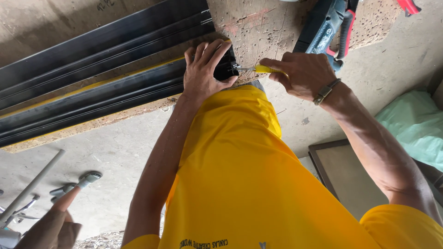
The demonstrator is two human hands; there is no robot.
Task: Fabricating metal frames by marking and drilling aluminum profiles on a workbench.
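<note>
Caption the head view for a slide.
Left hand steadies a black profile while right hand works a yellow-handled tool at its end.

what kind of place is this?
Probably a small metal or frame workshop: scarred wooden workbench, long black profiles, a power tool, bare concrete floor.
</note>
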